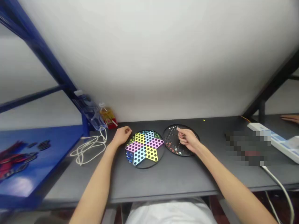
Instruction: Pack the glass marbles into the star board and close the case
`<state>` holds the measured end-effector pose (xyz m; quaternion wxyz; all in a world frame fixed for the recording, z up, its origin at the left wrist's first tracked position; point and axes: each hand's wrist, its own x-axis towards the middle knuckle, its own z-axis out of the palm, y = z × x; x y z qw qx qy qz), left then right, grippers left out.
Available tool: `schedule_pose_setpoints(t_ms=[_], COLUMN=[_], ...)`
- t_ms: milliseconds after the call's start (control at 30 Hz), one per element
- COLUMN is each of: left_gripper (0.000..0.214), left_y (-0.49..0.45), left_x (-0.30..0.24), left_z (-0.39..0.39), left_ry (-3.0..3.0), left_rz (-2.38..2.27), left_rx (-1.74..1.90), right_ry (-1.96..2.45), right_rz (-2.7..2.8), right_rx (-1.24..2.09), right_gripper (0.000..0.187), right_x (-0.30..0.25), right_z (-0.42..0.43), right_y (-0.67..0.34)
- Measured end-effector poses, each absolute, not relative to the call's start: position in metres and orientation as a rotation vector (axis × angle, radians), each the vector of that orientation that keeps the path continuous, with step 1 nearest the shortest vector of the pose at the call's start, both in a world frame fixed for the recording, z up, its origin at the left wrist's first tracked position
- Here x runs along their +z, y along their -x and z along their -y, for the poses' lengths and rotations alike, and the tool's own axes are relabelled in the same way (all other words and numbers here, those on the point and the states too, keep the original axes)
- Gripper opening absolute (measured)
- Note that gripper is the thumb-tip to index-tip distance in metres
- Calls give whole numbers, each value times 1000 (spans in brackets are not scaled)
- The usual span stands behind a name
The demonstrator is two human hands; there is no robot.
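A round Chinese checkers board [144, 147] with a multicoloured star of pink, yellow and blue points lies on the grey desk, holding blue marbles at its lower left. My left hand [122, 136] sits with curled fingers at that board's upper left rim, and I see nothing in it. To the right lies a second round black board [171, 140] dotted with small coloured marbles. My right hand [187, 140] is above its right half, fingers pinched together. Whether a marble is between them is hidden.
A clear plastic bottle [88, 110] and a juice bottle [107, 116] lie at the back left, near a coiled white cord [90, 148]. A white power strip [273, 140] and a pixelated object [249, 147] are at right. Another person's hand [289, 118] is at the far right edge.
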<state>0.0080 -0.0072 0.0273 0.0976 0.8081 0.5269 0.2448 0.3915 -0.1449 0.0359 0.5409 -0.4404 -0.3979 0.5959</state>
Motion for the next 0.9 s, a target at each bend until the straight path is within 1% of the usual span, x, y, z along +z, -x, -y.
schedule_pose_setpoints(t_ms=[133, 167, 233, 300, 367, 500, 600, 700, 767, 833, 900], left_gripper=[24, 24, 25, 25, 25, 25, 26, 26, 26, 26, 26], left_y=[-9, -9, -9, -9, -9, -9, -10, -10, -10, -10, -9], left_x=[29, 29, 30, 29, 29, 30, 31, 32, 31, 30, 29], left_z=[9, 10, 10, 10, 10, 10, 11, 11, 11, 11, 10], left_ry=[-2387, -2391, -2398, -2396, -2392, -2394, -2395, -2399, -2395, -2391, -2387], left_rz=[-1567, -1563, -1551, -1549, -1553, -1567, -1577, -1589, -1582, -1573, -1569], left_rx=[728, 731, 739, 740, 741, 719, 710, 709, 710, 720, 726], right_ry=[1367, 1415, 1443, 1419, 1385, 1355, 1337, 1369, 1351, 1224, 1061], right_rz=[1389, 1536, 1785, 1924, 1993, 2077, 2042, 1767, 1446, 1151, 969], right_rx=[928, 840, 788, 852, 937, 1090, 1088, 1092, 1239, 1442, 1597], right_gripper=[51, 49, 41, 31, 25, 22, 19, 25, 30, 34, 40], right_x=[38, 40, 45, 50, 54, 54, 51, 46, 43, 41, 40], right_z=[148, 149, 152, 154, 156, 158, 156, 153, 151, 149, 146], right_y=[-393, -395, -400, -404, -406, -405, -404, -405, -406, -405, -403])
